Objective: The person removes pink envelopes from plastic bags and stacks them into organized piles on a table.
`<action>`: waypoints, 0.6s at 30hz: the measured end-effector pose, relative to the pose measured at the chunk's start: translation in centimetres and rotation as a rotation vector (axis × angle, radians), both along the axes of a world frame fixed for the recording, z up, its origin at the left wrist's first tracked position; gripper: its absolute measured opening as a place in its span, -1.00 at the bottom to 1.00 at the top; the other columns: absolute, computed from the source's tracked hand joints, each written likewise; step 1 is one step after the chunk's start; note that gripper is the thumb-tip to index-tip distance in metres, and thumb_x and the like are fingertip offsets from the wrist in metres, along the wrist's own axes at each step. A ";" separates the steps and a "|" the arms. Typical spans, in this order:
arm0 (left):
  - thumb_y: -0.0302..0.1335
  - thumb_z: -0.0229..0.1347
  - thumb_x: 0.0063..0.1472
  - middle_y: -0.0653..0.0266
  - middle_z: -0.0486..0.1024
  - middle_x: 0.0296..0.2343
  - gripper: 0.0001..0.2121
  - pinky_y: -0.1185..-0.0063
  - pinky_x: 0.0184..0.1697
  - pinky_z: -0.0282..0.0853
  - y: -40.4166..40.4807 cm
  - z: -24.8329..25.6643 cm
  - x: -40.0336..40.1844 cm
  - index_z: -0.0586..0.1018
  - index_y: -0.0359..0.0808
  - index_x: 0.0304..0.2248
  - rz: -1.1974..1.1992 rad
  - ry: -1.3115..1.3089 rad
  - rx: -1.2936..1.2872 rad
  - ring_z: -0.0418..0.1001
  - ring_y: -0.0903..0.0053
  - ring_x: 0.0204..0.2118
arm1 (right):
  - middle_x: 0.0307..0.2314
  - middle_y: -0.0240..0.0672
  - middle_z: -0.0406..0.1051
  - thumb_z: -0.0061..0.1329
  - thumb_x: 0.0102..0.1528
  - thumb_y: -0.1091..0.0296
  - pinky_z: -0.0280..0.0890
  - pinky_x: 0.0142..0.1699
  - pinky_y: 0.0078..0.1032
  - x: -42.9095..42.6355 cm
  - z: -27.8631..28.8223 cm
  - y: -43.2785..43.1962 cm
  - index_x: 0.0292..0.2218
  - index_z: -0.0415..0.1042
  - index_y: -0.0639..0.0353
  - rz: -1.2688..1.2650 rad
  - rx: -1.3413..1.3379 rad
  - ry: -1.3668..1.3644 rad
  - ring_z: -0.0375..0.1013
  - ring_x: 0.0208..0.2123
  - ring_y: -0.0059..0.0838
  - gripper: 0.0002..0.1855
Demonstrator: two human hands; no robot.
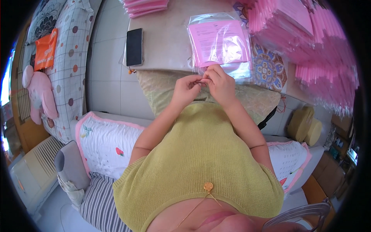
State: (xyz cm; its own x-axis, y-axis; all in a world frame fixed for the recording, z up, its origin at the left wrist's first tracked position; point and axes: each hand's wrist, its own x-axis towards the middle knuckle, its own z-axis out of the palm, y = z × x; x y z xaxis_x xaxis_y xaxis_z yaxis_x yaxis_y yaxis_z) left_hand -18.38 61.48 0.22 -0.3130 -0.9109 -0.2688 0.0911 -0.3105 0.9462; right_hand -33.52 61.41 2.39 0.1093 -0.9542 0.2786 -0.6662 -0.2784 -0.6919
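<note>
At the table's near edge, my left hand (187, 90) and my right hand (221, 87) meet with fingertips pinched together. Whatever may be between the fingers is too small and hidden to make out. Just beyond them lies a pink printed sheet or card (205, 43) in a clear plastic bag (203, 19), with bright glare on its right half. More clear plastic, with a bit of pink in it, shows underneath and overlaps the table edge. The knuckles of my right hand are over the lower edge of this packet.
A phone (134, 46) lies dark at the table's left edge. Pink packets (147, 7) are stacked at the far side. A large heap of bagged pink packets (318, 63) fills the right, beside a blue patterned mat (266, 68). Behind me is a sofa with a white cover (107, 142).
</note>
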 end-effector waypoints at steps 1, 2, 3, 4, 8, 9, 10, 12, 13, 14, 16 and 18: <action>-0.66 -0.04 0.11 0.35 0.47 -0.48 -0.86 0.73 -0.41 0.29 -0.3 -0.2 0.3 0.49 -0.47 -0.32 0.002 -0.001 0.002 0.38 0.77 -0.45 | -0.47 -0.42 0.32 0.09 -0.16 0.44 0.28 -0.49 -0.44 0.0 -0.2 0.1 -0.50 0.35 0.13 0.002 0.002 -0.001 0.40 -0.54 -0.35 -0.84; -0.58 -0.03 0.14 0.33 0.48 -0.53 -0.88 0.72 -0.45 0.28 -0.8 -0.4 0.8 0.50 -0.46 -0.36 0.013 0.048 0.071 0.37 0.75 -0.49 | -0.46 -0.41 0.32 0.08 -0.16 0.47 0.27 -0.49 -0.43 0.1 -0.3 0.1 -0.48 0.34 0.14 0.012 -0.033 0.031 0.40 -0.55 -0.34 -0.84; -0.50 -0.02 0.16 0.30 0.48 -0.58 -0.84 0.71 -0.49 0.26 -1.3 -0.6 1.0 0.50 -0.46 -0.41 0.026 0.097 0.139 0.37 0.74 -0.54 | -0.45 -0.40 0.32 0.06 -0.15 0.50 0.27 -0.50 -0.42 0.2 -0.5 0.1 -0.47 0.33 0.15 0.023 -0.069 0.063 0.40 -0.55 -0.33 -0.84; -0.50 -0.02 0.16 0.30 0.48 -0.58 -0.84 0.71 -0.49 0.26 -1.9 -0.8 0.9 0.50 -0.46 -0.41 0.027 0.096 0.139 0.37 0.74 -0.54 | -0.45 -0.40 0.32 0.06 -0.15 0.50 0.27 -0.50 -0.42 0.2 -0.6 0.2 -0.47 0.33 0.15 0.024 -0.069 0.062 0.40 -0.55 -0.33 -0.84; -0.39 0.01 0.18 0.33 0.42 -0.65 -0.78 0.66 -0.55 0.21 -4.2 -1.4 -1.1 0.45 -0.42 -0.48 0.173 -0.141 0.071 0.29 0.71 -0.62 | -0.44 -0.37 0.32 0.03 -0.17 0.57 0.28 -0.50 -0.43 0.5 -0.4 0.2 -0.45 0.30 0.17 0.037 -0.106 0.059 0.40 -0.55 -0.30 -0.80; -0.37 0.02 0.18 0.34 0.41 -0.66 -0.76 0.65 -0.55 0.21 -4.6 -1.8 -1.6 0.43 -0.41 -0.49 0.159 -0.233 -0.038 0.28 0.70 -0.63 | -0.44 -0.36 0.32 0.02 -0.18 0.59 0.28 -0.50 -0.44 0.4 -0.4 0.2 -0.45 0.29 0.17 0.047 -0.108 0.046 0.40 -0.55 -0.29 -0.79; -0.37 0.02 0.18 0.34 0.41 -0.66 -0.76 0.65 -0.55 0.21 -4.8 -2.1 -1.8 0.43 -0.41 -0.49 0.156 -0.231 -0.035 0.28 0.70 -0.63 | -0.44 -0.36 0.32 0.02 -0.18 0.59 0.28 -0.50 -0.44 0.3 -0.4 0.4 -0.45 0.29 0.17 0.044 -0.105 0.048 0.40 -0.55 -0.29 -0.79; -0.34 0.04 0.19 0.35 0.39 -0.67 -0.75 0.65 -0.55 0.21 -5.1 -2.5 -2.1 0.44 -0.41 -0.46 0.153 -0.299 -0.066 0.27 0.71 -0.62 | -0.48 -0.34 0.33 -0.02 -0.06 0.57 0.29 -0.50 -0.47 -0.2 -0.3 0.6 -0.44 0.25 0.19 0.064 -0.084 -0.111 0.41 -0.56 -0.38 -0.84; -0.34 0.04 0.19 0.35 0.39 -0.67 -0.75 0.65 -0.55 0.21 -5.2 -2.7 -2.2 0.44 -0.41 -0.46 0.148 -0.296 -0.069 0.27 0.71 -0.62 | -0.48 -0.34 0.33 -0.02 -0.06 0.57 0.29 -0.50 -0.47 -0.6 -0.2 0.9 -0.44 0.25 0.19 0.059 -0.087 -0.108 0.41 -0.56 -0.38 -0.84; -0.34 0.04 0.19 0.38 0.38 -0.67 -0.76 0.66 -0.56 0.19 -5.3 -2.9 -2.2 0.44 -0.40 -0.45 0.160 -0.229 -0.008 0.26 0.73 -0.62 | -0.51 -0.35 0.33 -0.05 0.01 0.51 0.27 -0.50 -0.51 -1.2 0.1 1.6 -0.44 0.23 0.18 0.031 -0.033 -0.421 0.39 -0.57 -0.45 -0.87; -0.35 0.05 0.19 0.46 0.36 -0.67 -0.78 0.71 -0.59 0.13 -5.5 -1.9 -1.9 0.45 -0.38 -0.41 0.144 -0.090 0.128 0.22 0.77 -0.64 | -0.60 -0.41 0.29 -0.19 0.18 0.34 0.23 -0.47 -0.63 -4.6 0.8 3.1 -0.42 0.19 0.15 -0.078 -0.043 -0.720 0.29 -0.59 -0.62 -0.85; -0.35 0.04 0.20 0.48 0.36 -0.66 -0.79 0.72 -0.60 0.11 -5.6 -1.3 -1.3 0.45 -0.37 -0.41 0.110 -0.095 0.144 0.20 0.79 -0.65 | -0.59 -0.43 0.25 -0.21 0.15 0.38 0.20 -0.43 -0.64 -11.5 3.3 4.1 -0.38 0.19 0.17 -0.461 -0.169 -0.334 0.23 -0.57 -0.62 -0.90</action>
